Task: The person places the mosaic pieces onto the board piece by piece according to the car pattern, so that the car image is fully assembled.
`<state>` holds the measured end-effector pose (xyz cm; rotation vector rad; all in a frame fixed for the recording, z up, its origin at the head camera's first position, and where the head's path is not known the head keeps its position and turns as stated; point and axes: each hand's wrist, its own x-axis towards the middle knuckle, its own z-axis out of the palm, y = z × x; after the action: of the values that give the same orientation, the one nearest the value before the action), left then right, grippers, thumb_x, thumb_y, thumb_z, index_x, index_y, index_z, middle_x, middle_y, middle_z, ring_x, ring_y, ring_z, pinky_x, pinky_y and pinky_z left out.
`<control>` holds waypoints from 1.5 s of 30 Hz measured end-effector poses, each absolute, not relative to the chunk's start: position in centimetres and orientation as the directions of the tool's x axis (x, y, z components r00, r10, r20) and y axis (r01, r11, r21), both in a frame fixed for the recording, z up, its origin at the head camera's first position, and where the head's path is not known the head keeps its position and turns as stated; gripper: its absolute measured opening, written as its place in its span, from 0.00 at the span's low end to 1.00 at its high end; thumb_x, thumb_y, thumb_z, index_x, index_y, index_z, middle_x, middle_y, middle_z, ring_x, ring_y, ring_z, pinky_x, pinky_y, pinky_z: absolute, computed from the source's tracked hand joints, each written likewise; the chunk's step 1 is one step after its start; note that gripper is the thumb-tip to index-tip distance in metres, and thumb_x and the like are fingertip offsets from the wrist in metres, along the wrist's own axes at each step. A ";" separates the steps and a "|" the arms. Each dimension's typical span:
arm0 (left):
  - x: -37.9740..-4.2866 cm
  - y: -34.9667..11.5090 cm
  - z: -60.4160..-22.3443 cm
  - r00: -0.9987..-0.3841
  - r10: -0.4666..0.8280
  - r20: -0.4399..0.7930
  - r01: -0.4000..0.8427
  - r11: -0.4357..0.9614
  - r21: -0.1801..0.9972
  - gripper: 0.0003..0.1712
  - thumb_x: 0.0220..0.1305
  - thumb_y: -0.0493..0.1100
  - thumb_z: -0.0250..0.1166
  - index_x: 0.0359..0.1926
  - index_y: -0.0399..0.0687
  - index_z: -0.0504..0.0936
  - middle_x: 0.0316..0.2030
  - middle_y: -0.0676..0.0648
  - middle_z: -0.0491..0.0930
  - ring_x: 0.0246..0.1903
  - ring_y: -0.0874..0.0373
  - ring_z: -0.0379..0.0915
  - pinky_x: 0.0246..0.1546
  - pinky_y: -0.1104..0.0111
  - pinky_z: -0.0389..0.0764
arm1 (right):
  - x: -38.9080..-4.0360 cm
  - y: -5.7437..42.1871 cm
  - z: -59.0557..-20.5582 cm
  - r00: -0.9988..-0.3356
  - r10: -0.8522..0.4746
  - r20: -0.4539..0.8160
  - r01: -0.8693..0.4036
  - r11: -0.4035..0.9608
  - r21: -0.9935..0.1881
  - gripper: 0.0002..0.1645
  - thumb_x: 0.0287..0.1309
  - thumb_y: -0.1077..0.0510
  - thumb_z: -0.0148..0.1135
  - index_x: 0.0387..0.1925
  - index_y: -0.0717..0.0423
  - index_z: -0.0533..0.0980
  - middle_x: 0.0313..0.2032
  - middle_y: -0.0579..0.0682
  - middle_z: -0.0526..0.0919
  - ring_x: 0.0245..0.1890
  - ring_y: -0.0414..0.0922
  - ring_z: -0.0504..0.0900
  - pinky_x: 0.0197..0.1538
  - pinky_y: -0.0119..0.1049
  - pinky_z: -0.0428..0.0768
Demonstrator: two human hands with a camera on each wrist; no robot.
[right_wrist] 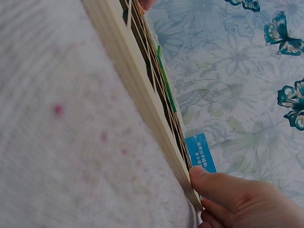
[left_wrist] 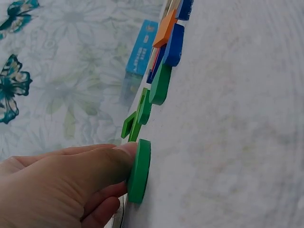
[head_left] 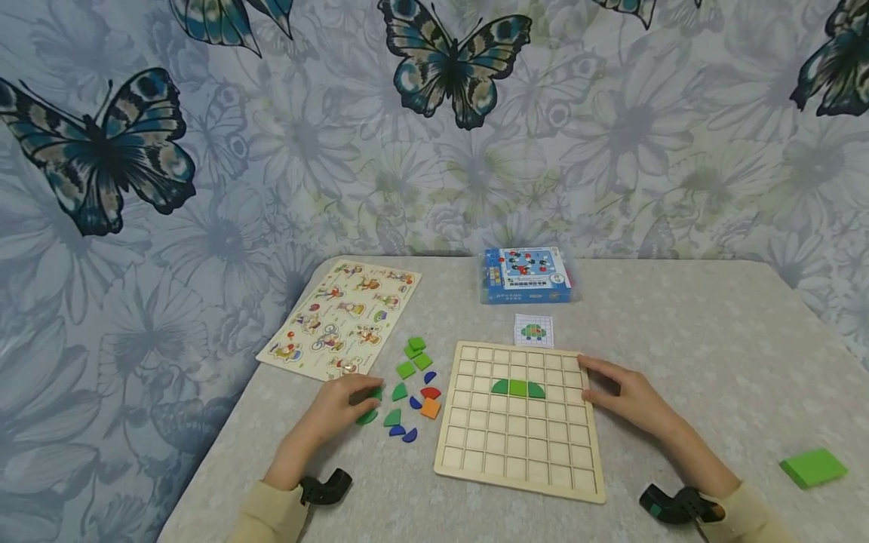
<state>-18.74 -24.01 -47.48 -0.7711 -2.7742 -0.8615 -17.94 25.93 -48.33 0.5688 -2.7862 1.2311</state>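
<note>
A square wooden grid board (head_left: 519, 445) lies on the table, with a light green square (head_left: 518, 388) between two dark green quarter-round pieces in one of its rows. My right hand (head_left: 627, 396) holds the board at its far right corner, thumb against the right edge. On the left, my left hand (head_left: 339, 406) pinches a green piece (head_left: 376, 393) between thumb and index finger, mostly hidden by them. Another green curved piece (head_left: 366, 417) lies just under the thumb. Beside this hand are loose green, blue, red and orange pieces, among them an orange square (head_left: 430, 408).
Behind the board lies a small pattern card (head_left: 534, 330) with a coloured figure on a grid. Farther back is a blue box (head_left: 529, 275). An illustrated sheet (head_left: 339, 320) lies at the far left, and a light green block (head_left: 813, 468) at the right.
</note>
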 end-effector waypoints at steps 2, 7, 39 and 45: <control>-18.8 -23.9 -47.4 -0.856 0.436 0.277 0.516 0.705 0.486 0.20 0.53 0.38 0.72 0.49 0.42 0.83 0.45 0.47 0.82 0.46 0.52 0.77 0.48 0.59 0.78 | -18.0 26.0 -48.3 -0.932 -0.311 0.184 -0.345 0.615 -0.709 0.36 0.56 0.50 0.67 0.63 0.60 0.69 0.61 0.59 0.70 0.62 0.60 0.65 0.59 0.57 0.65; -19.1 -23.8 -47.1 -0.858 0.439 0.265 0.512 0.703 0.494 0.20 0.53 0.38 0.72 0.49 0.40 0.83 0.45 0.45 0.82 0.48 0.51 0.77 0.59 0.54 0.67 | -18.1 25.9 -48.3 -0.932 -0.311 0.186 -0.345 0.611 -0.713 0.36 0.56 0.51 0.67 0.63 0.61 0.69 0.62 0.59 0.70 0.62 0.60 0.66 0.59 0.56 0.65; -21.2 -14.1 -42.9 -0.698 0.662 0.274 0.667 0.461 0.585 0.19 0.61 0.39 0.66 0.53 0.38 0.81 0.46 0.46 0.81 0.46 0.55 0.77 0.46 0.57 0.79 | -18.1 25.9 -48.6 -0.930 -0.306 0.204 -0.358 0.620 -0.699 0.36 0.55 0.51 0.68 0.62 0.60 0.70 0.61 0.57 0.71 0.61 0.57 0.67 0.61 0.37 0.68; -21.3 -12.0 -42.9 -0.663 0.714 0.223 0.684 0.457 0.569 0.20 0.63 0.42 0.65 0.54 0.39 0.80 0.45 0.47 0.81 0.46 0.56 0.76 0.45 0.58 0.78 | -18.1 25.9 -48.6 -0.930 -0.296 0.217 -0.361 0.624 -0.693 0.35 0.54 0.52 0.69 0.62 0.61 0.70 0.61 0.58 0.71 0.61 0.58 0.68 0.60 0.43 0.69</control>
<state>-21.27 -11.99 -42.89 -1.3069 -2.7220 -1.0276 -18.12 25.91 -48.61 0.5586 -2.7569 1.2041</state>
